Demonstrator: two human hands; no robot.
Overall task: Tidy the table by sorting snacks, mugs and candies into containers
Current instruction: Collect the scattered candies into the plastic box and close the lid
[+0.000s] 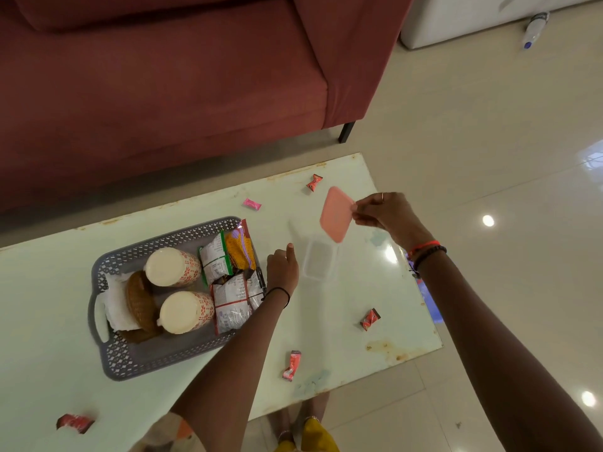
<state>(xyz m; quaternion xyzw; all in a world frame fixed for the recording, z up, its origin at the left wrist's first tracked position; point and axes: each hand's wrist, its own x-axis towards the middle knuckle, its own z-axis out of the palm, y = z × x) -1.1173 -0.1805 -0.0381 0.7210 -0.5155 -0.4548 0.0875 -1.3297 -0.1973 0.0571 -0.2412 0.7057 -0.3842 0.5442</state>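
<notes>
Pink lid [336,214] above open container [319,264]

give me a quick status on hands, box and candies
Right hand holds pink lid above clear box. Left hand empty beside box. Box open, empty; five candies loose on table. Nothing blocking.

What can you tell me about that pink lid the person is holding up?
The pink lid is a flat rounded rectangle, seemingly matte plastic, with a raised rim. The right hand pinches its right edge in a fingertip grip, holding it tilted in the air. It hangs just above and beyond the clear, open, empty-looking container on the table, not touching it. The left hand rests beside that container, off the lid.
</notes>
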